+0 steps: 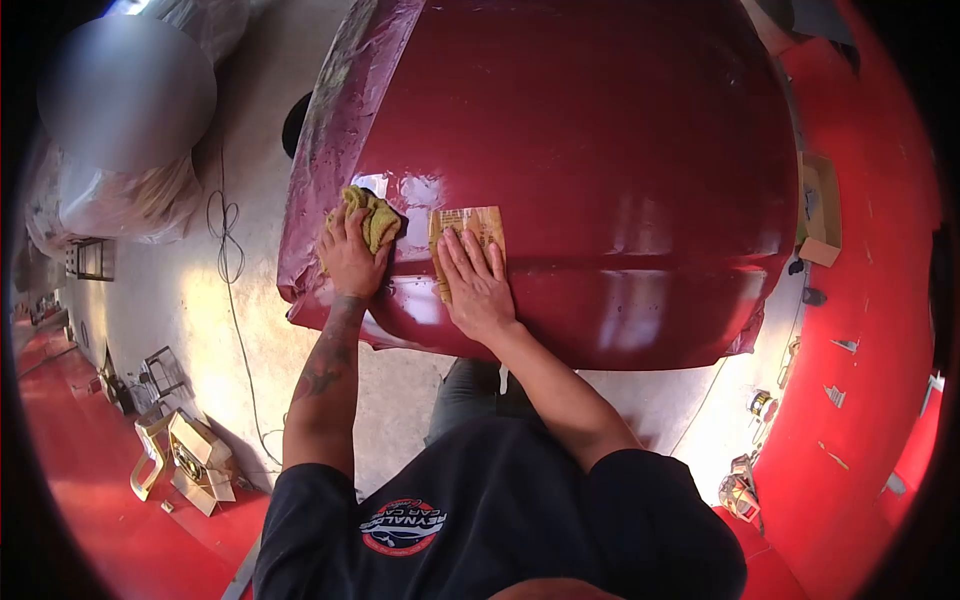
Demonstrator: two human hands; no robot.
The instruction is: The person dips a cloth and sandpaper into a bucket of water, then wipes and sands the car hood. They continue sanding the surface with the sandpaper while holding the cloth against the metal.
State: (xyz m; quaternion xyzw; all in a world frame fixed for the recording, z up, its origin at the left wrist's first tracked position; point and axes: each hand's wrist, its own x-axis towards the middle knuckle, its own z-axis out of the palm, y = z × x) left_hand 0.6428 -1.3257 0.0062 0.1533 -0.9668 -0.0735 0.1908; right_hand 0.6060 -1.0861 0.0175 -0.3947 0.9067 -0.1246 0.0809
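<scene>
A dark red glossy car hood (600,160) lies in front of me, wet in places with drops and pale smears. My left hand (352,258) is closed over a bunched yellow-green cloth (376,222) near the hood's left side. Beside it, my right hand (478,288) lies flat, fingers stretched out, on a sheet of sandpaper (468,216) with a tan printed back. This sheet rests against the hood, its far edge showing beyond my fingertips. The thumb of my right hand is mostly hidden. Crumpled plastic film (345,110) covers the hood's left edge.
On the left, a cable (232,265) runs over the concrete floor, and an open cardboard box (200,460) sits at lower left. Another cardboard box (820,210) is right of the hood. Plastic-wrapped items (130,200) stand at upper left.
</scene>
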